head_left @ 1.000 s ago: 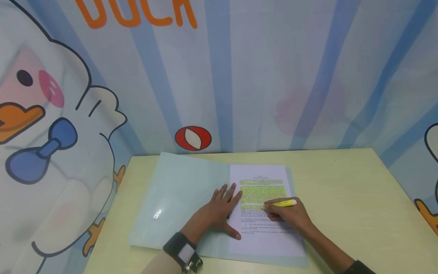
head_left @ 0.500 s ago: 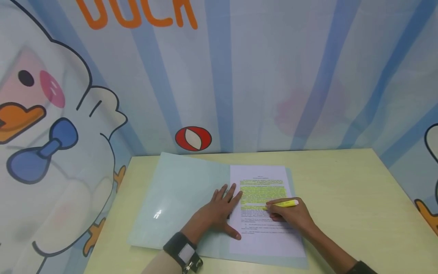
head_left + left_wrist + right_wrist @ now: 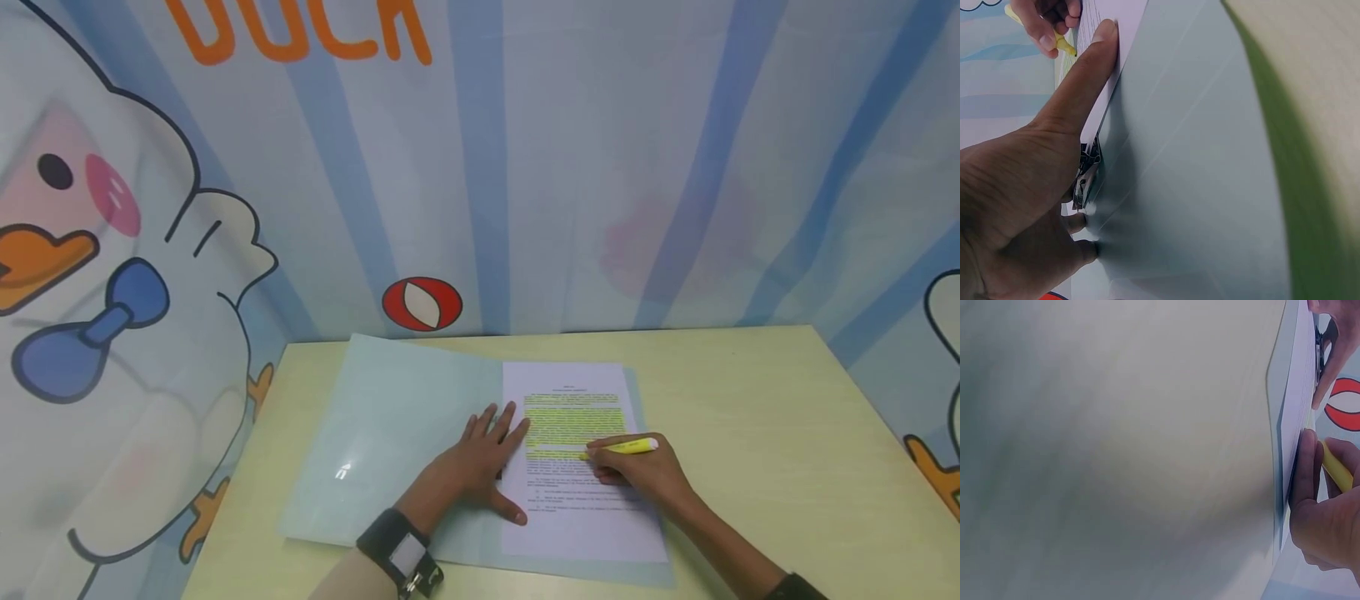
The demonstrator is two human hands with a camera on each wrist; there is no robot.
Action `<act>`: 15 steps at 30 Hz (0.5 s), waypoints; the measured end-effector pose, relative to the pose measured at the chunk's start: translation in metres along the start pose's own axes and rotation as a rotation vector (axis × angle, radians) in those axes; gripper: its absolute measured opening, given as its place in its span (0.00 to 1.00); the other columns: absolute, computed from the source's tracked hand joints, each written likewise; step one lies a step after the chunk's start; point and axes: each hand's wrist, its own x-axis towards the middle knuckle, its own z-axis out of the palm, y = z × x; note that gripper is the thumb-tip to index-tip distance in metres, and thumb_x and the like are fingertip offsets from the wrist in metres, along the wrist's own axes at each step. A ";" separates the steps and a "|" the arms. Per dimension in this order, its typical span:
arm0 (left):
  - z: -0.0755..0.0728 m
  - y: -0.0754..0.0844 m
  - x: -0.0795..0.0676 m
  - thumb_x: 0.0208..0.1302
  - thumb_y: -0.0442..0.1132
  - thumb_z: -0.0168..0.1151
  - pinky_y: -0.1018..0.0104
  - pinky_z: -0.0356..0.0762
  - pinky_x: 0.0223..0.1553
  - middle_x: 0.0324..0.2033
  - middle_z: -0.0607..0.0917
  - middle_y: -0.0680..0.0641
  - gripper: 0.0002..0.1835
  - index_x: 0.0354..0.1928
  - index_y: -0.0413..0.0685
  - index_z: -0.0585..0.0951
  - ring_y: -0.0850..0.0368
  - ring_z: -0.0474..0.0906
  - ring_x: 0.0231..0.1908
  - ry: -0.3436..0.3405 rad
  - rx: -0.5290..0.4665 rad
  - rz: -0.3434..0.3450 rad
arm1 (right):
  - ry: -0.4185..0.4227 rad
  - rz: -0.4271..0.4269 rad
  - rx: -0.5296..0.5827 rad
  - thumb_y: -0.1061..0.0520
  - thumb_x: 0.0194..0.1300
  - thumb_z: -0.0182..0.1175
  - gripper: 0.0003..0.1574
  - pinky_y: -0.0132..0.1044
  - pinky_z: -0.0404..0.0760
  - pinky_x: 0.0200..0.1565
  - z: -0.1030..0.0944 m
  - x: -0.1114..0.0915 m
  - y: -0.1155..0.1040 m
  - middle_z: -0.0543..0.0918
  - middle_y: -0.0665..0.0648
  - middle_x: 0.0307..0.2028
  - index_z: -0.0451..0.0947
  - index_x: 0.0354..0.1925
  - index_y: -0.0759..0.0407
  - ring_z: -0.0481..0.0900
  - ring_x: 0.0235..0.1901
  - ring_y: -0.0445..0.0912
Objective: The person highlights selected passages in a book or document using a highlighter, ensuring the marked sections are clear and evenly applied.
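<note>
My right hand (image 3: 637,468) pinches a yellow highlighter (image 3: 630,447), its tip on a line of the printed page (image 3: 585,537). The upper paragraphs carry yellow marking, and the lines below are plain. My left hand (image 3: 472,467) lies spread over the fold of an open pale folder (image 3: 375,433), thumb and fingertips touching the page's left edge. Under that palm, a metal clip (image 3: 1087,172) shows in the left wrist view. From the right wrist camera, the highlighter (image 3: 1337,466) sits between thumb and fingers, with the other fingers resting on the paper.
The folder lies on a light wooden table (image 3: 765,417). Behind it hangs a striped blue backdrop (image 3: 570,167) with cartoon duck prints. A black strap with a small device (image 3: 401,550) circles the left wrist.
The highlighter has slid slightly to the right along the line with my right hand. My left hand stays in place on the folder and page.
</note>
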 end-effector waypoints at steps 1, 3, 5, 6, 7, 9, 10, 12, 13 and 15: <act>0.000 0.000 0.000 0.44 0.76 0.79 0.39 0.45 0.84 0.87 0.41 0.43 0.76 0.87 0.54 0.47 0.38 0.36 0.86 0.000 -0.001 0.002 | 0.001 0.000 0.003 0.58 0.61 0.77 0.19 0.36 0.91 0.37 0.000 0.000 0.000 0.94 0.60 0.40 0.91 0.48 0.66 0.93 0.32 0.47; -0.001 0.001 -0.001 0.44 0.76 0.79 0.39 0.45 0.83 0.87 0.41 0.42 0.76 0.87 0.53 0.48 0.38 0.36 0.86 0.000 -0.001 0.002 | 0.002 0.004 0.002 0.58 0.60 0.77 0.19 0.36 0.91 0.37 -0.001 0.000 0.001 0.94 0.59 0.40 0.91 0.48 0.66 0.93 0.32 0.47; -0.002 0.001 -0.002 0.44 0.75 0.79 0.39 0.45 0.83 0.87 0.42 0.42 0.76 0.87 0.53 0.48 0.37 0.37 0.86 -0.002 -0.004 0.005 | 0.004 0.006 0.004 0.58 0.60 0.78 0.19 0.36 0.91 0.37 -0.002 0.000 0.001 0.94 0.59 0.40 0.91 0.48 0.66 0.93 0.32 0.47; -0.002 0.002 -0.002 0.44 0.75 0.79 0.38 0.46 0.83 0.87 0.42 0.41 0.76 0.87 0.52 0.48 0.37 0.37 0.86 -0.001 -0.005 0.007 | 0.002 0.003 0.002 0.58 0.60 0.78 0.19 0.36 0.91 0.37 -0.002 0.001 0.002 0.94 0.59 0.40 0.91 0.48 0.66 0.93 0.32 0.47; -0.002 0.002 -0.003 0.44 0.75 0.80 0.38 0.46 0.83 0.87 0.42 0.41 0.75 0.87 0.52 0.49 0.37 0.37 0.86 0.000 -0.007 0.009 | 0.000 0.000 0.002 0.58 0.60 0.77 0.19 0.36 0.91 0.37 -0.002 0.001 0.002 0.94 0.60 0.40 0.91 0.49 0.67 0.93 0.32 0.47; -0.002 0.002 -0.002 0.44 0.75 0.80 0.38 0.46 0.83 0.87 0.42 0.41 0.76 0.87 0.52 0.49 0.37 0.37 0.86 0.001 -0.007 0.010 | -0.004 -0.003 0.003 0.58 0.61 0.77 0.20 0.36 0.91 0.37 -0.003 0.000 0.002 0.94 0.60 0.41 0.90 0.49 0.67 0.94 0.32 0.47; -0.002 0.001 -0.002 0.44 0.75 0.79 0.38 0.45 0.83 0.87 0.42 0.41 0.76 0.87 0.53 0.48 0.37 0.37 0.86 0.000 -0.005 0.010 | -0.007 -0.005 0.003 0.58 0.61 0.77 0.20 0.36 0.91 0.37 -0.004 0.000 0.002 0.94 0.60 0.41 0.90 0.50 0.67 0.94 0.33 0.48; 0.000 0.001 -0.001 0.44 0.76 0.79 0.39 0.45 0.83 0.87 0.42 0.42 0.76 0.87 0.53 0.48 0.37 0.37 0.86 0.001 0.000 0.008 | -0.007 -0.005 0.003 0.58 0.61 0.78 0.21 0.36 0.91 0.37 -0.004 0.000 0.002 0.94 0.61 0.41 0.90 0.50 0.67 0.94 0.32 0.48; 0.000 0.000 -0.001 0.44 0.76 0.79 0.39 0.45 0.83 0.87 0.41 0.42 0.76 0.87 0.54 0.48 0.37 0.36 0.86 0.001 0.003 0.008 | -0.007 -0.004 0.004 0.58 0.61 0.78 0.21 0.36 0.91 0.37 -0.005 0.000 0.002 0.94 0.61 0.41 0.90 0.50 0.67 0.94 0.33 0.48; 0.001 -0.001 0.000 0.44 0.76 0.78 0.39 0.45 0.83 0.87 0.40 0.43 0.76 0.87 0.54 0.47 0.38 0.36 0.86 -0.001 0.007 0.006 | -0.004 -0.001 0.003 0.57 0.61 0.78 0.21 0.36 0.91 0.36 -0.006 0.001 0.002 0.94 0.61 0.40 0.90 0.50 0.67 0.93 0.32 0.48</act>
